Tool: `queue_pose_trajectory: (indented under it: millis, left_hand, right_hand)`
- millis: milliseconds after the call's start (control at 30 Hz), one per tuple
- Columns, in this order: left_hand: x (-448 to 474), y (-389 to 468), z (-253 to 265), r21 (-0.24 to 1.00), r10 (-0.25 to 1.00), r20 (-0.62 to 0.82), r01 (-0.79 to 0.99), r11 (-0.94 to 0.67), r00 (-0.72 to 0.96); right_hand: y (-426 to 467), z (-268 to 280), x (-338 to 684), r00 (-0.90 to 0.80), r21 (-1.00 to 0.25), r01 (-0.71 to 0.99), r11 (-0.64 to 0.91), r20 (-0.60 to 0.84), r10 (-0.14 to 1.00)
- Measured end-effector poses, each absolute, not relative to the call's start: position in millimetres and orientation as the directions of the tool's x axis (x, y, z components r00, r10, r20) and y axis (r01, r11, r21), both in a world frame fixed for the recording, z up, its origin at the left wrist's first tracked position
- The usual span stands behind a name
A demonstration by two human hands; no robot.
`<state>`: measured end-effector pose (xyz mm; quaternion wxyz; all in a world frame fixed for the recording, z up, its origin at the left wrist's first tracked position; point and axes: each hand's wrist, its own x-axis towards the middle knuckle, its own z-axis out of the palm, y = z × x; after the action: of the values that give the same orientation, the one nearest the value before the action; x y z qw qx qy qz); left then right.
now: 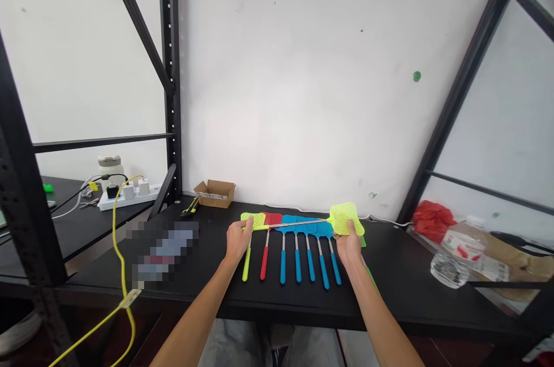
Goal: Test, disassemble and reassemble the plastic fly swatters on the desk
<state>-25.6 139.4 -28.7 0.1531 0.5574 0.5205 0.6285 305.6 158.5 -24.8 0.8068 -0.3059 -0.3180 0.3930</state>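
A yellow-green fly swatter [345, 218] with a metal shaft is held sideways between my hands, above a row of other swatters. My left hand [237, 240] is closed round its handle end. At the other end, my right hand [348, 244] pinches the lower edge of its mesh head. Below lie another yellow-green swatter [246, 263], a red swatter [264, 263] and several blue swatters [298, 266], handles toward me. A green swatter [371, 276] lies at the right, mostly hidden behind my right hand and forearm.
A small open cardboard box [215, 194] and a yellow-black cutter [190, 207] lie at the back left. A yellow cable [115, 228] hangs at the left near a power strip [130, 196]. At right are a plastic bottle [457, 251] and a red bag [433, 221].
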Motion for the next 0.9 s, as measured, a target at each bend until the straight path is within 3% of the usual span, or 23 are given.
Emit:
queue_pose_trajectory:
  millis: [300,533,733,900]
  left_hand:
    - [-22.2,139.5,-28.9,0.808,0.763,0.559,0.421,-0.413,-0.324]
    - [-16.0,135.0,-28.0,0.786,0.775,0.57,0.454,-0.419,-0.272]
    - [-19.0,136.3,-28.0,0.785,0.786,0.555,0.486,-0.385,-0.272]
    - [-14.4,128.9,-21.2,0.75,0.806,0.56,0.532,-0.393,-0.194]
  right_hand:
    - [157.7,-23.9,302.2,0.424,-0.734,-0.488,0.472,0.273,0.863]
    - [143.8,-11.3,232.0,0.162,-0.788,-0.469,0.399,0.368,0.916]
    - [130.4,10.2,215.9,0.142,-0.76,-0.474,0.445,0.432,0.89]
    - [133.4,8.7,219.2,0.178,-0.795,-0.427,0.43,0.393,0.902]
